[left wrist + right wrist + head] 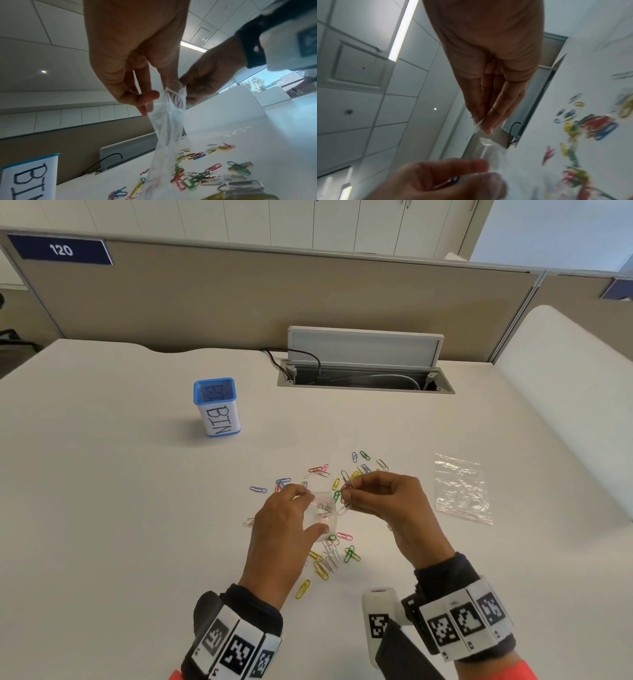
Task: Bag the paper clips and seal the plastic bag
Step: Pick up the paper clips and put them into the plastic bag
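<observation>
My left hand (310, 510) holds a small clear plastic bag (325, 518) just above the table, fingers on its upper edge and thumb below. In the left wrist view the bag (164, 128) hangs from my pinching left hand (150, 100). My right hand (347, 491) pinches what look like pale paper clips right at the bag's mouth; the right wrist view shows its fingertips (488, 121) pressed on something thin. A few coloured clips show through the bag. Several loose coloured paper clips (329, 563) lie scattered on the white table (137, 508) under and around both hands.
A second clear zip bag (462, 487) lies flat to the right of the clips. A blue mesh holder labelled BIN (217, 409) stands at the back left. An open cable hatch (366, 378) with a raised lid sits at the back, in front of a beige partition.
</observation>
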`<state>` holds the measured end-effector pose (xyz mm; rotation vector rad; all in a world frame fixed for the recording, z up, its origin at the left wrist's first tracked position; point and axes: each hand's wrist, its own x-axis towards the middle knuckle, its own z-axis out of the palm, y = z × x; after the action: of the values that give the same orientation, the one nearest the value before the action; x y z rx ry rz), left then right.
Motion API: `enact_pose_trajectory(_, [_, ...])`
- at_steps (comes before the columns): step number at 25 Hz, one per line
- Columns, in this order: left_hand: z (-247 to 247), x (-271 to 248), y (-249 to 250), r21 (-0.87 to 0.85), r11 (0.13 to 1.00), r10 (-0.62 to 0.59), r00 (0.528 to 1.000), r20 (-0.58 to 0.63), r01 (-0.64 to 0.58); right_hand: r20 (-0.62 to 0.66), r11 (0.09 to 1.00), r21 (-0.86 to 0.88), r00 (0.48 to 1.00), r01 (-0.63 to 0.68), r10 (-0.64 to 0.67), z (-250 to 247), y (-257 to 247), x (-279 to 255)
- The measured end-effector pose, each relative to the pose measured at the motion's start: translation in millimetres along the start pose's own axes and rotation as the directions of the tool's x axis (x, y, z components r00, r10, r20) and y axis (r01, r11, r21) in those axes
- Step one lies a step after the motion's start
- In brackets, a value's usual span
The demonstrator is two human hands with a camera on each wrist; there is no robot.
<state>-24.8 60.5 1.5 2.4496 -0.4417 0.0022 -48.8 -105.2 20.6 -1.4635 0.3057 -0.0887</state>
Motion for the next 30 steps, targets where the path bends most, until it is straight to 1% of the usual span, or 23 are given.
enact_pose_trajectory(4, [0.5, 0.6, 3.2, -0.055, 0.997, -0.044, 0.999, 0.023, 0.046, 0.061, 0.993, 0.092, 0.995, 0.070, -0.076, 16.6, -14.0, -8.7])
enact_pose_trajectory(6, [-0.2, 1.0, 5.1, -0.086, 0.993, -0.076, 0.997, 0.033, 0.078, 0.065, 0.995, 0.046, 0.994, 0.086, -0.088, 23.6, -10.6, -10.4])
enact_pose_trajectory(9, [-1.4, 1.5, 5.8, -0.114, 0.991, -0.073, 0.997, 0.028, 0.076, 0.066, 0.974, -0.170, 0.988, 0.146, -0.137, 28.1, -2.2, -11.4])
enact_pose_trajectory(12, [-2.7, 0.9, 6.5, -0.156, 0.985, -0.076, 0.997, 0.023, 0.079, 0.093, 0.872, -0.431, 0.973, 0.232, -0.212, 28.4, 1.5, -11.9])
enact_pose_trajectory(15, [-1.2, 0.6, 9.4, -0.141, 0.985, -0.092, 0.995, 0.034, 0.095, 0.122, 0.769, -0.577, 0.960, 0.275, -0.251, 29.4, 2.9, -11.3])
enact_pose_trajectory(16, [-0.4, 0.5, 10.5, -0.129, 0.987, -0.096, 0.995, 0.035, 0.100, 0.124, 0.753, -0.598, 0.960, 0.273, -0.250, 29.6, 3.4, -10.8])
enact_pose_trajectory(19, [0.7, 0.7, 12.9, -0.118, 0.987, -0.106, 0.994, 0.021, 0.108, 0.130, 0.745, -0.604, 0.957, 0.284, -0.259, 29.0, 3.2, -11.3])
enact_pose_trajectory(20, [-0.1, 0.5, 12.9, -0.114, 0.987, -0.109, 0.994, 0.014, 0.110, 0.121, 0.753, -0.587, 0.952, 0.296, -0.280, 27.7, 2.1, -11.9])
enact_pose_trajectory(22, [-4.2, 0.6, 11.1, -0.108, 0.988, -0.109, 0.994, -0.015, 0.107, 0.050, 0.805, -0.523, 0.953, 0.281, -0.299, 21.1, 1.6, -11.5])
enact_pose_trajectory(24, [-10.4, 0.0, 7.7, -0.099, 0.991, -0.094, 0.993, -0.070, 0.087, -0.031, 0.832, -0.521, 0.970, 0.189, -0.240, 10.9, 8.0, -7.6])
enact_pose_trajectory(25, [-14.0, -0.8, 5.6, -0.088, 0.993, -0.086, 0.991, -0.101, 0.077, -0.037, 0.806, -0.581, 0.985, 0.115, -0.167, 6.6, 14.5, -5.0])
enact_pose_trajectory(26, [-17.5, -1.1, 3.8, -0.077, 0.994, -0.081, 0.988, -0.131, 0.072, -0.021, 0.737, -0.675, 0.997, 0.038, -0.070, 3.2, 22.8, -2.4])
enact_pose_trajectory(27, [-20.6, -1.7, 2.5, -0.069, 0.995, -0.080, 0.985, -0.156, 0.070, 0.002, 0.636, -0.771, 0.999, -0.019, 0.032, 1.8, 32.7, -0.8])
enact_pose_trajectory(28, [-23.0, -2.1, 1.4, -0.064, 0.996, -0.079, 0.981, -0.175, 0.069, 0.019, 0.534, -0.844, 0.993, -0.048, 0.119, 2.2, 42.5, -0.1])
enact_pose_trajectory(29, [-24.9, -2.5, 0.8, -0.063, 0.996, -0.077, 0.979, -0.187, 0.066, 0.029, 0.453, -0.890, 0.984, -0.056, 0.177, 3.8, 50.4, 0.1])
enact_pose_trajectory(30, [-25.9, -3.2, 0.4, -0.060, 0.996, -0.074, 0.979, -0.192, 0.064, 0.035, 0.401, -0.915, 0.978, -0.053, 0.207, 6.7, 56.7, -0.6])
